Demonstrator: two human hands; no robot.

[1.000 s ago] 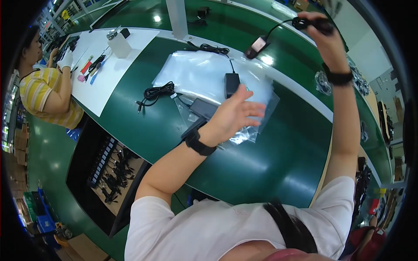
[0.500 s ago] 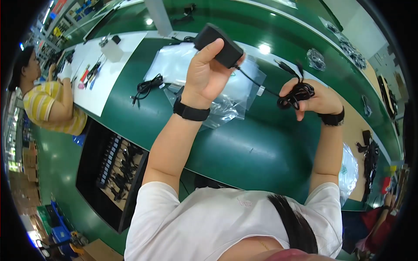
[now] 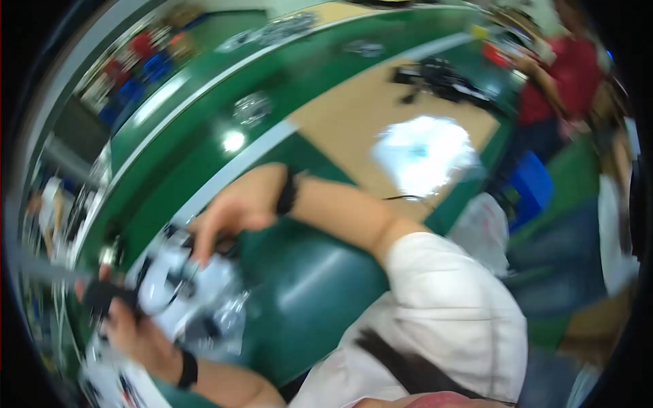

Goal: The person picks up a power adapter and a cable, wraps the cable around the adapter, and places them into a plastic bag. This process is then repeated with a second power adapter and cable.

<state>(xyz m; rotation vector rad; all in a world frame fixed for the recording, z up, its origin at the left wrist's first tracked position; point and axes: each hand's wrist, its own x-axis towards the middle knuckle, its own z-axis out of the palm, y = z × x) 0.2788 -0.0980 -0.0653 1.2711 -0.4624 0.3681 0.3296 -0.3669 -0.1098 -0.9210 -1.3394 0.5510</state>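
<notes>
Gripping a black adapter point(image 3: 102, 297), the left hand point(image 3: 132, 333) hovers over clear plastic bags point(image 3: 204, 299).

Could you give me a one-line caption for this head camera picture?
Blurred, tilted view: left hand grips a black adapter, right hand over clear plastic bags on a green table.

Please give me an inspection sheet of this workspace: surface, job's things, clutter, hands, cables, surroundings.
Surface: green table, tan section beyond; picture blurred.
Job's things: black adapter and its cable; clear bags below.
Clutter: black heap and white bag on the tan section.
Hands: left hand grips the adapter; right hand over the bags, fingers down, hold unclear.
Cables: dark cable between the hands, too blurred to trace.
Surroundings: person in red far right; blue bin.
</notes>
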